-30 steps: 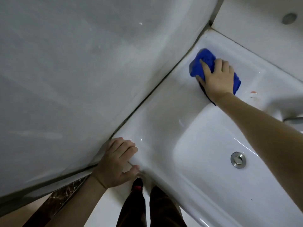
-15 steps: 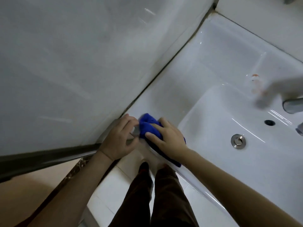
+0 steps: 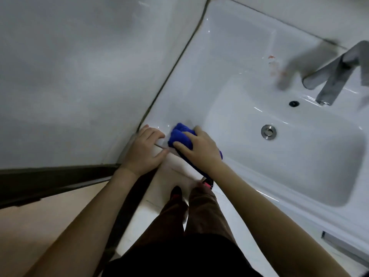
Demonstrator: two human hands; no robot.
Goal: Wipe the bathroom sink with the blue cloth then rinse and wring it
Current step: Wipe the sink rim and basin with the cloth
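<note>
Grey wall (image 3: 79, 76) is seen across the left of the view, and the white sink (image 3: 229, 52) is set against it along a dark seam. At the far right the tap (image 3: 335, 76) is blurred, so its setting cannot be told; no running water is seen. The left hand (image 3: 143, 152) is laid on the sink's near corner, fingers fairly straight and clamped on nothing, apparently as a brace. The right hand (image 3: 201, 150) is curled over the bunched blue cloth (image 3: 179, 135), which is pressed on the rim at that same corner, just beside the left fingers. The drain (image 3: 268, 132) lies well apart from the cloth, and small reddish marks (image 3: 272, 57) are seen on the far ledge near the tap. Wiping is judged to be under way, with rinsing and wringing not yet begun. The reddish marks could be missed if the strokes are kept to the near rim. The bracing hand could slide if the glazed edge is wet. The cloth could be dragged over the front edge and dropped to the floor if the grip is loosened.
</note>
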